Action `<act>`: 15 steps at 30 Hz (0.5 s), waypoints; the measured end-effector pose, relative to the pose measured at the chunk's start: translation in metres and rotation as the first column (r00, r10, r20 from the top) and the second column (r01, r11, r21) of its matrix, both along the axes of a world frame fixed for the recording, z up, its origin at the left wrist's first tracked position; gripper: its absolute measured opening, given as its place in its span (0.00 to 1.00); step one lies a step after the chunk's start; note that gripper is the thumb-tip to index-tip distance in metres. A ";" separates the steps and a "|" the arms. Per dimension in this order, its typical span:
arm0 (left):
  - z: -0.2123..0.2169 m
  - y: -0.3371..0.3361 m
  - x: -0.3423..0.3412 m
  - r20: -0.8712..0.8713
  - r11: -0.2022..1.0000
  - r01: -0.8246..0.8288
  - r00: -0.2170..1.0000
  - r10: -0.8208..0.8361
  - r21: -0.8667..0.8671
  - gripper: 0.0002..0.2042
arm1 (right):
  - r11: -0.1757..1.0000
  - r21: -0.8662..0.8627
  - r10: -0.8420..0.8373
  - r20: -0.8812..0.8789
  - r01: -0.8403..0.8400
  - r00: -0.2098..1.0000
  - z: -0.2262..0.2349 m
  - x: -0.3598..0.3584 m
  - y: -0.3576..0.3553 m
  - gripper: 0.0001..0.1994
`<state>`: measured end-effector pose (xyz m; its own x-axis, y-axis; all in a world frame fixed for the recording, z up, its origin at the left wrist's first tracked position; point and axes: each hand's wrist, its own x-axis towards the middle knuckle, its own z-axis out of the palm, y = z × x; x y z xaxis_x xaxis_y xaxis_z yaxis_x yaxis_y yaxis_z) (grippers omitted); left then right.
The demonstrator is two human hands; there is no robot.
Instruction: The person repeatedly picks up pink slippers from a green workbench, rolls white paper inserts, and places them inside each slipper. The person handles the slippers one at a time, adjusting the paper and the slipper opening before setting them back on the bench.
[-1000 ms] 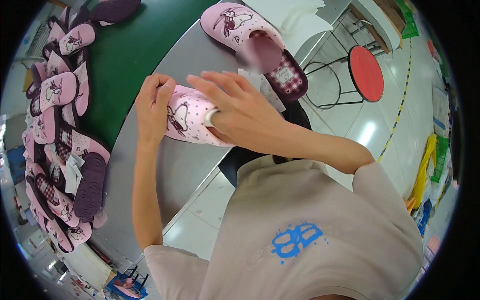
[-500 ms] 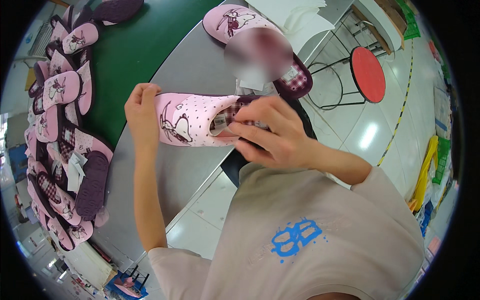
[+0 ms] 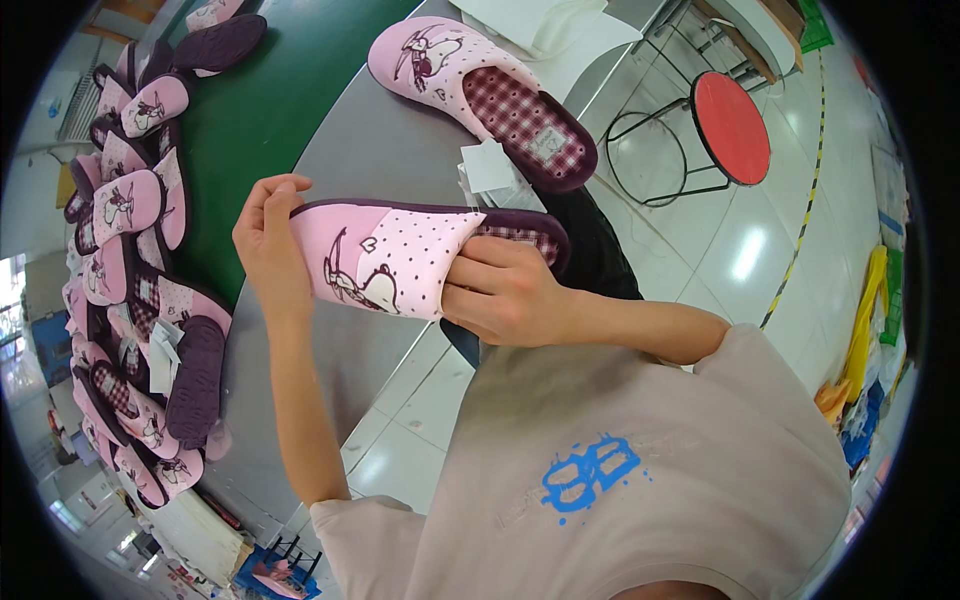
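A pink slipper (image 3: 345, 255) with a dotted upper, a dark line drawing and a plum sole lies crosswise before me, toe to the left. My left hand (image 3: 272, 235) is closed around its toe end. The fingers of my right hand (image 3: 510, 290) are bent together and reach into the foot opening, so their tips are hidden under the upper. A checked insole (image 3: 525, 237) shows behind that hand. Just beyond the heel is a small stack of white cards (image 3: 490, 170). Farther off rests a matching slipper (image 3: 440, 60), its checked inside facing up.
Many matching slippers (image 3: 130, 200) are piled along the left on a green surface (image 3: 260, 90). The grey table edge (image 3: 340, 150) runs diagonally beneath my work. White sheets (image 3: 550, 30) lie at the far end. A red round stool (image 3: 732, 128) stands on the tiled floor at right.
My right hand has moved from above the foot opening to inside it. The toe end in my left hand has shifted slightly left. The far slipper, blurred over before, now shows fully.
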<state>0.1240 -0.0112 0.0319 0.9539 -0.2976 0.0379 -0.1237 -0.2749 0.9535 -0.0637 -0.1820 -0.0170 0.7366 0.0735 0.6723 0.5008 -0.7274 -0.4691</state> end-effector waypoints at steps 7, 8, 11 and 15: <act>0.008 -0.002 -0.009 0.347 0.987 0.153 0.924 -0.160 0.049 0.10 | 0.982 -0.049 0.180 -0.072 -0.184 0.981 0.010 0.023 -0.031 0.20; 0.000 0.001 -0.010 0.299 0.987 0.155 0.941 -0.159 0.038 0.10 | 0.982 -0.057 0.169 -0.152 -0.179 0.974 0.010 0.020 -0.029 0.22; -0.010 0.018 -0.010 0.224 0.994 0.101 0.968 -0.110 0.052 0.11 | 0.984 0.056 0.179 -0.155 -0.172 0.972 0.009 0.006 -0.019 0.18; 0.006 0.021 -0.021 0.038 0.983 0.184 0.982 -0.184 -0.005 0.14 | 0.963 -0.066 0.246 -0.189 -0.262 0.951 -0.016 -0.014 -0.010 0.20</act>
